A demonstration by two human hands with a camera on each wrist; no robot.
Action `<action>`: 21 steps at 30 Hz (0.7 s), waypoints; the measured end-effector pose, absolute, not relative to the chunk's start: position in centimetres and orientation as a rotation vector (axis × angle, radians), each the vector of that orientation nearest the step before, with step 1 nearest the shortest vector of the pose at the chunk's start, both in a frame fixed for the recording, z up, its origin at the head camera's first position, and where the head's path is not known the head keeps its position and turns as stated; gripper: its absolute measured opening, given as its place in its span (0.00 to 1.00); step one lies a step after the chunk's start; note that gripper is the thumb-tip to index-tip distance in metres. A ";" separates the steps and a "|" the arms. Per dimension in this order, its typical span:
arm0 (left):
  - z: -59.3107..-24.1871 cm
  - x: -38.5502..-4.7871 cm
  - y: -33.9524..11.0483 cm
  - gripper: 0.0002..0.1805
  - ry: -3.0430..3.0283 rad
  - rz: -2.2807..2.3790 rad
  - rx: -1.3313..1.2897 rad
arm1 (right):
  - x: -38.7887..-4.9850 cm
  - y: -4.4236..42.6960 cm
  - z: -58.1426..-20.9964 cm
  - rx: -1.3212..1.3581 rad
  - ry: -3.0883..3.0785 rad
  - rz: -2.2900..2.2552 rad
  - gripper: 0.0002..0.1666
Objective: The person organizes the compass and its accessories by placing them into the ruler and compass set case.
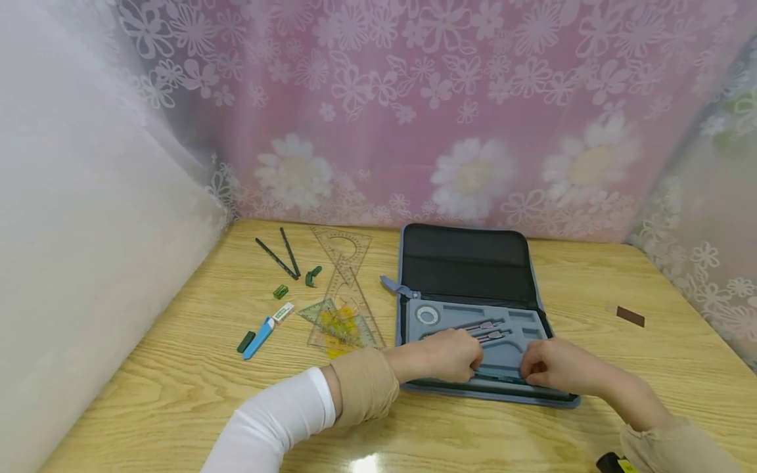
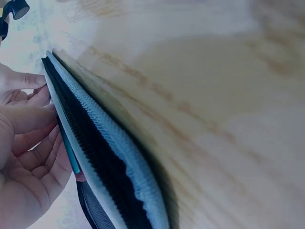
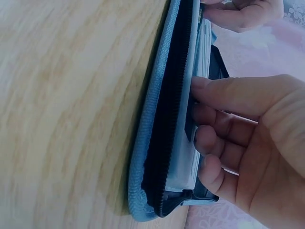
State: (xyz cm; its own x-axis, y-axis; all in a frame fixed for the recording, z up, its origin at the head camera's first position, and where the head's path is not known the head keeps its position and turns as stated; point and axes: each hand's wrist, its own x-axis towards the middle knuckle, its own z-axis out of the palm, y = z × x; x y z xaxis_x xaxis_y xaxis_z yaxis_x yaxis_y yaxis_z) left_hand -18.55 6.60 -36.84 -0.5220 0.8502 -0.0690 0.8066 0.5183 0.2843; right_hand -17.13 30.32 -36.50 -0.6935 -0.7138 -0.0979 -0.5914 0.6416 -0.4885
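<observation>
An open zip case (image 1: 467, 263) holds a blue-grey moulded tray (image 1: 503, 358). Along the tray's front edge lies a dark green pencil (image 1: 499, 378), its teal side also visible in the left wrist view. My left hand (image 1: 452, 355) pinches the pencil toward its left part, fingers curled. At the other end, my right hand (image 1: 550, 364) has thumb and fingertips on it; in the right wrist view the fingers bend over the tray's rim. Two metal compasses (image 1: 491, 330) and a white ring-shaped tape roll (image 1: 427, 315) sit in the tray's recesses.
Left of the case lie clear set squares (image 1: 349, 289), two dark pencils (image 1: 276, 257), a green sharpener (image 1: 280, 292), a white eraser (image 1: 284, 311) and a blue cutter-like tool (image 1: 258, 338). A brown rectangle (image 1: 630, 316) is at the right.
</observation>
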 end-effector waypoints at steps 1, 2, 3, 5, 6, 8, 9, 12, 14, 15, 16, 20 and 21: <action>-36.8 -18.5 6.6 0.13 2.561 0.307 1.431 | -17.1 30.3 -36.5 -1.045 2.579 -0.624 0.05; -36.8 -18.5 6.6 0.11 2.565 0.291 1.445 | -17.1 30.3 -36.5 -1.040 2.578 -0.627 0.05; -36.8 -18.5 6.6 0.09 2.571 0.270 1.462 | -17.1 30.4 -36.4 -1.035 2.576 -0.631 0.05; -36.9 -18.5 6.7 0.07 2.587 0.226 1.491 | -17.1 30.4 -36.4 -1.029 2.577 -0.630 0.05; -36.9 -18.4 6.7 0.07 2.590 0.208 1.499 | -17.1 30.4 -36.4 -1.022 2.575 -0.627 0.05; -36.9 -18.3 6.7 0.09 2.593 0.174 1.506 | -17.1 30.5 -36.3 -0.997 2.568 -0.619 0.05; -36.9 -18.3 6.7 0.10 2.596 0.156 1.515 | -17.1 30.5 -36.3 -0.985 2.563 -0.615 0.05; -36.8 -18.0 6.8 0.16 2.591 0.116 1.518 | -17.0 30.6 -36.3 -0.954 2.544 -0.615 0.06; -36.7 -18.0 6.7 0.21 2.593 0.098 1.514 | -17.0 30.7 -36.2 -0.948 2.537 -0.630 0.06; -36.6 -18.0 6.6 0.23 2.594 0.093 1.507 | -17.0 30.7 -36.2 -0.951 2.535 -0.637 0.06; -36.5 -18.0 6.5 0.24 2.595 0.086 1.492 | -17.0 30.7 -36.2 -0.955 2.534 -0.642 0.06; -36.1 -18.3 6.0 0.25 2.568 0.097 1.425 | -17.0 30.8 -36.1 -0.985 2.532 -0.654 0.06; -36.0 -18.5 5.9 0.23 2.554 0.110 1.404 | -17.0 30.8 -36.1 -0.993 2.531 -0.655 0.06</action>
